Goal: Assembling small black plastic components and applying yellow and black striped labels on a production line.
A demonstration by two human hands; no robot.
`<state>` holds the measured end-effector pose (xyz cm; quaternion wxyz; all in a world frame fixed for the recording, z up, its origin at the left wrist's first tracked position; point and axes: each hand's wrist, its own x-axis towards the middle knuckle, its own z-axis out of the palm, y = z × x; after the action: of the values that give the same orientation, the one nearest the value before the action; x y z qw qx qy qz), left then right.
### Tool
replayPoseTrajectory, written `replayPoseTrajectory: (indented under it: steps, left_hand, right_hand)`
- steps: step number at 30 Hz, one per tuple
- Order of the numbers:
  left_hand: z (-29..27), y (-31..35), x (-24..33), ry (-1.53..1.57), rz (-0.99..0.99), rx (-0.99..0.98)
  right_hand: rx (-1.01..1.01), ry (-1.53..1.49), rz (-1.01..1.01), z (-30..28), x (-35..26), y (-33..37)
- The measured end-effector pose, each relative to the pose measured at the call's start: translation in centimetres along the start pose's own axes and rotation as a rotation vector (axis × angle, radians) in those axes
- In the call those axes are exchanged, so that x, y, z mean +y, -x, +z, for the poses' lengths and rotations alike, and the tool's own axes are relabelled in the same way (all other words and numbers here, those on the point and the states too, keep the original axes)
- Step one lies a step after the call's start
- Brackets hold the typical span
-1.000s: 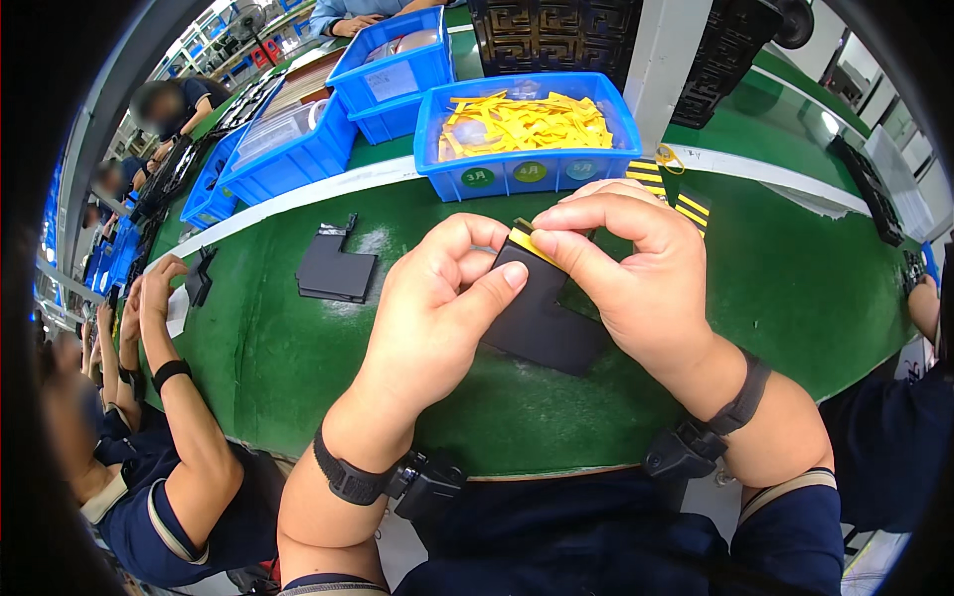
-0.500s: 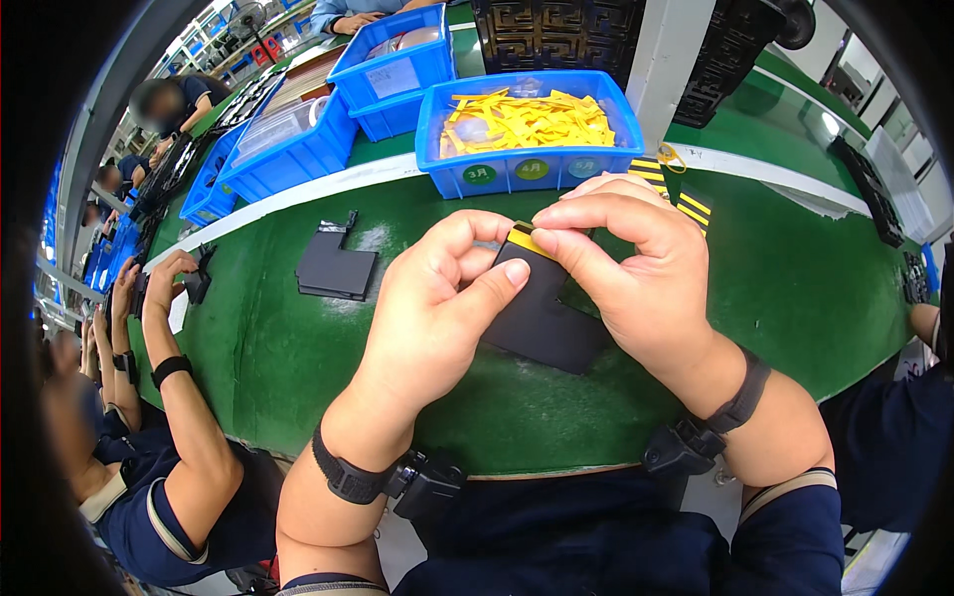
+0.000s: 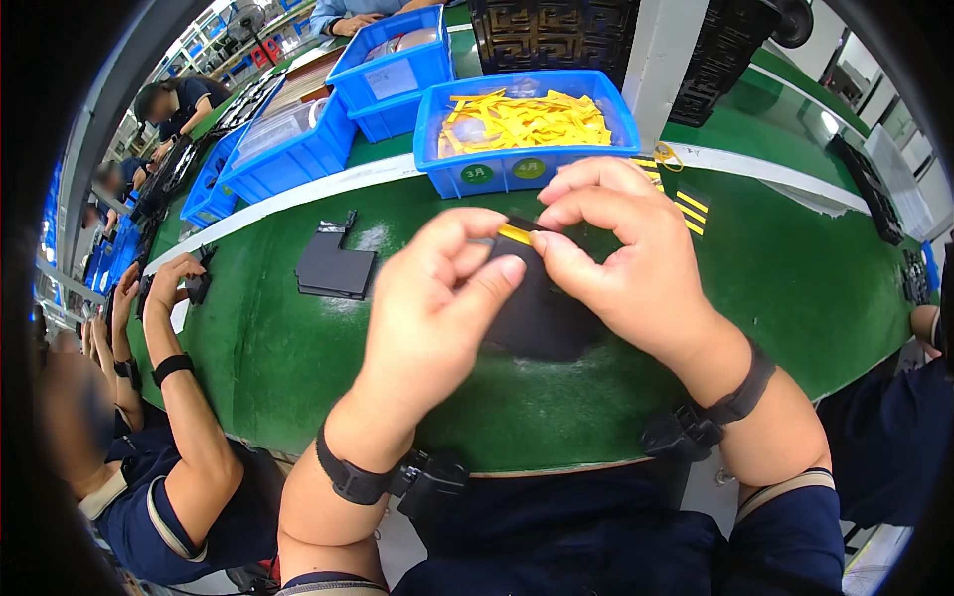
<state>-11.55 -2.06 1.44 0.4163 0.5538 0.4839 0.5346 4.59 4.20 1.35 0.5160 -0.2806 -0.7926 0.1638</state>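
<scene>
A flat black panel [image 3: 545, 323] is tilted above the bench in front of me, its outline blurred. A short yellow strip [image 3: 515, 234] lies across its far end. My left hand [image 3: 422, 303] is closed on the panel's left edge, thumb on the near face and fingers behind. My right hand [image 3: 631, 263] is closed at the strip's right end, thumb tip against it and forefinger bent close by. Whether the strip is fully stuck down cannot be seen. To the left, a stack of black notched panels [image 3: 336, 265] lies on the bench.
A blue bin [image 3: 527, 171] of yellow strips stands just beyond my hands. More blue bins [image 3: 288, 159] are at the far left. Yellow-and-black striped pieces [image 3: 692, 213] lie by the metal post [image 3: 668, 70]. A co-worker's hand [image 3: 171, 281] handles a black part on the green bench [image 3: 268, 377].
The black panel has turned and tipped, so its far end shows differently. My right fingers have spread slightly, with the thumb still at the strip. My left hand has barely moved.
</scene>
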Motion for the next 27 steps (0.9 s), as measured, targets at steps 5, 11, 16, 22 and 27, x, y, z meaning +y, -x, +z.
replayPoseTrajectory:
  steps: [5,11,16,22,27]
  left_hand:
    - [-0.4,-0.4,0.3,0.131,-0.023,-0.003]
    - [-0.3,-0.5,0.2,0.053,-0.045,-0.039]
    - [-0.6,-0.9,-0.2,0.392,-0.071,-0.065]
    - [-0.4,-0.7,-0.4,0.206,0.038,-0.016]
    - [0.5,-0.2,-0.1,-0.144,0.256,-0.009]
  right_hand:
    - [-0.026,0.248,-0.257,-0.8,-0.2,-0.6]
    - [0.017,0.312,-0.270,-1.6,0.0,-0.9]
    - [-0.052,0.125,-0.237,-1.2,-1.6,-0.5]
    - [-0.026,0.215,-0.194,-0.8,-1.3,0.0]
    - [-0.079,-0.026,-0.135,-0.6,-1.2,-0.2]
